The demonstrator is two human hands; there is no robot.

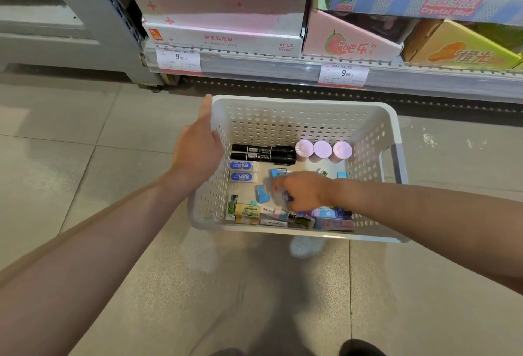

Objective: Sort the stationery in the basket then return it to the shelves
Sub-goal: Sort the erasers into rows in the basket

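- Sitting on the tiled floor [85, 135] just before the shelves [283, 70]: white perforated basket [283, 118], long axis running left to right.
- Lying inside along that axis: two black markers [263, 153], side by side; three pink-capped tubes [322, 149] standing just right of them.
- Gripping the basket's left rim: left hand [198, 152], thumb curled over the edge.
- Reaching among the loose erasers [243, 172]: right hand [302, 191], fingers curled; hold blurred, cannot tell.
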